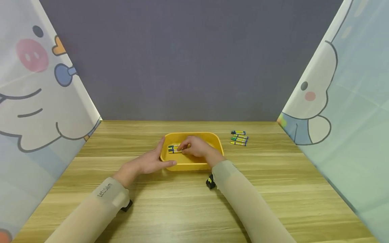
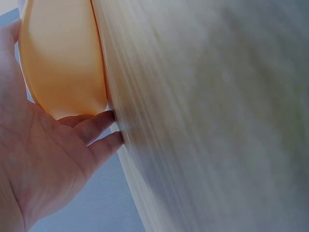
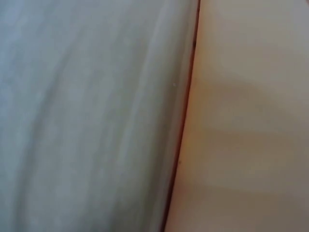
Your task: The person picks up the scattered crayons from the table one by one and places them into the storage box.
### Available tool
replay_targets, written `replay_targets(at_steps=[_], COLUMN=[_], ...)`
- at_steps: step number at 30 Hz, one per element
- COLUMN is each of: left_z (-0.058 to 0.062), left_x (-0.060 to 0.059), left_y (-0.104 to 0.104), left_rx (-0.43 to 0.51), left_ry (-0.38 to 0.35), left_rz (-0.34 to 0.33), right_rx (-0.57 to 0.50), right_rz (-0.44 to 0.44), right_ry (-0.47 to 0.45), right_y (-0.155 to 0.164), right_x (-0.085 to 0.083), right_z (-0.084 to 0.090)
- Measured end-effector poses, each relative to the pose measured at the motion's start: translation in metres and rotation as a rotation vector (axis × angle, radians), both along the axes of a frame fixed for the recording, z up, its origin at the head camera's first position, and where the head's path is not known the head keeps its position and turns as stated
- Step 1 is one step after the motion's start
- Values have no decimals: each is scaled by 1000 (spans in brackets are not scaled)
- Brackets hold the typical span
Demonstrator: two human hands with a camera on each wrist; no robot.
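Note:
A yellow plastic basket (image 1: 194, 166) stands on the wooden table, with several crayons (image 1: 174, 152) in yellow-and-blue wrappers lying side by side at its left end. My left hand (image 1: 152, 161) rests against the basket's left end, thumb along the near rim and fingers spread along the outside. In the left wrist view, the fingertips of this hand (image 2: 48, 154) touch the basket's outer wall (image 2: 65, 58) low down, near the tabletop. Reaching over the near rim, my right hand (image 1: 196, 146) pinches the right end of a crayon inside the basket; its fingers partly cover the crayons.
More crayons (image 1: 239, 139) lie in a loose column on the table (image 1: 164, 206), right of the basket. A dark grey panel (image 1: 194, 60) rises behind the table, and cartoon-printed sheets (image 1: 45, 84) flank it. The right wrist view shows only the basket's wall (image 3: 241, 121) and blurred tabletop.

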State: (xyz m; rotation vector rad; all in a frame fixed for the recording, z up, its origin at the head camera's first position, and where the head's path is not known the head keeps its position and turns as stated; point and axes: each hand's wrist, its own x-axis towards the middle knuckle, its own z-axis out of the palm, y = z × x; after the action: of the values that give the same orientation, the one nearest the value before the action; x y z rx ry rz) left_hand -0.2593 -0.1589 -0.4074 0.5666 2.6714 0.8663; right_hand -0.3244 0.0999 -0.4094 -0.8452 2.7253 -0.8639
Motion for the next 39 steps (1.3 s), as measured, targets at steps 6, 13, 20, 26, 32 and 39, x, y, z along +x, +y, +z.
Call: replay_targets(at_steps=[6,13,20,26,32,39], left_z=[0,-1,-1,1,1,2], left_x=[0,-2,-1,2,3,2], left_y=[0,-2,-1,1,3,1], left_rx=[0,-9,-9,-7,10,16], left_ry=[-5,-7,-5,3,-9,-21], left_rz=[0,0,2,-5,-3,6], right_rx=[3,20,10,-76,-182,-201], right_rz=[8,13,10,-13,-44,-151], right_ry=[-19,-16,-7,-2,57,79], right_y=[-1,-1,-2,0,18,77], right_x=[0,0,0,0,3,2], right_z=[0,1,1,5,27,52])
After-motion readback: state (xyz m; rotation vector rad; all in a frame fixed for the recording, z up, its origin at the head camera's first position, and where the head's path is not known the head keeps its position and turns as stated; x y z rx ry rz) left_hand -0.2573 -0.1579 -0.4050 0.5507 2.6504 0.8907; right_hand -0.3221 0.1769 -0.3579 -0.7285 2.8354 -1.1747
